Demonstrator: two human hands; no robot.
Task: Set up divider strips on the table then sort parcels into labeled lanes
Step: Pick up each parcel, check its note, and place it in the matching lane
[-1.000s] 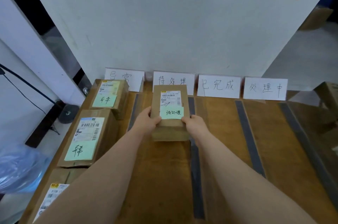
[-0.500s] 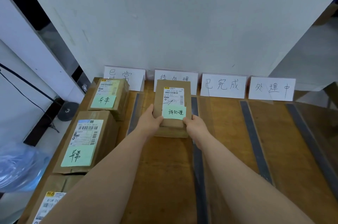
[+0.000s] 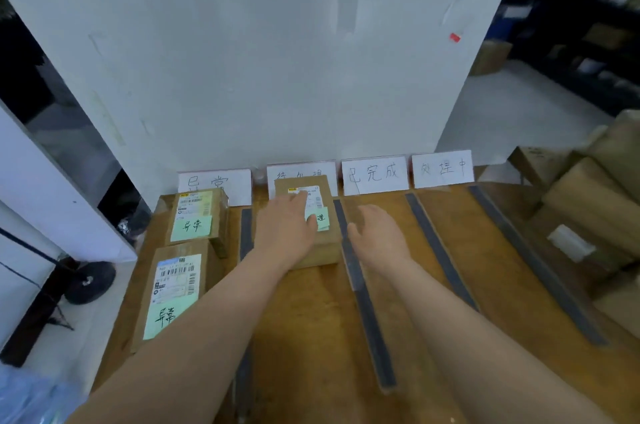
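A small brown parcel with a white shipping label and a green note lies at the far end of the second lane, just in front of its white lane card. My left hand rests flat on top of the parcel with straight fingers. Right of the parcel, my right hand hovers relaxed over a dark divider strip and holds nothing. Two more dark strips split the wooden table into lanes further right. Three other white cards stand along the back edge.
Two brown parcels with green notes lie in the leftmost lane. A stack of cardboard boxes stands at the right edge. A white board rises behind the cards. A black stand and a blue bag are on the floor at left.
The parcel was pushed forward and set down at the lane's far end. Both hands let go of its sides: the left now lies flat on top, the right has pulled off to the right.
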